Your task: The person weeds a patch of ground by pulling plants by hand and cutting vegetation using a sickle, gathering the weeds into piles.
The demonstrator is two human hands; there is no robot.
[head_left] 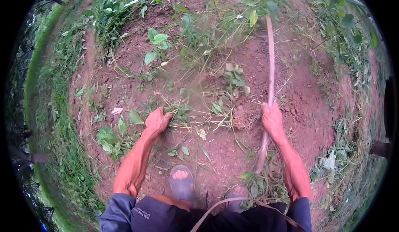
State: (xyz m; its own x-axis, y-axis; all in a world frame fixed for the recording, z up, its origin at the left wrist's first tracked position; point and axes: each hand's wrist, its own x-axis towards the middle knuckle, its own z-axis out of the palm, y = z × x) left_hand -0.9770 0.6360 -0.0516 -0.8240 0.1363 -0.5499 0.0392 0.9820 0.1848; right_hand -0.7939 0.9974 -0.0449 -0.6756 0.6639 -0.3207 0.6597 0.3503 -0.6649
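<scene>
My right hand is wrapped round a long wooden handle, which runs from the weeds at the top down past my right forearm. Leaves and grass hide its far end, so whatever tool head it may have does not show. Closed low over the soil, my left hand grips a bunch of pulled weeds, their stems trailing to the right. Near those stems lies a clump of reddish roots.
Reddish soil spreads around my sandalled feet. A leafy young plant stands ahead on the left. Cut grass and weeds lie in front, with more heaped greenery along the right. A brown strap hangs across my lap.
</scene>
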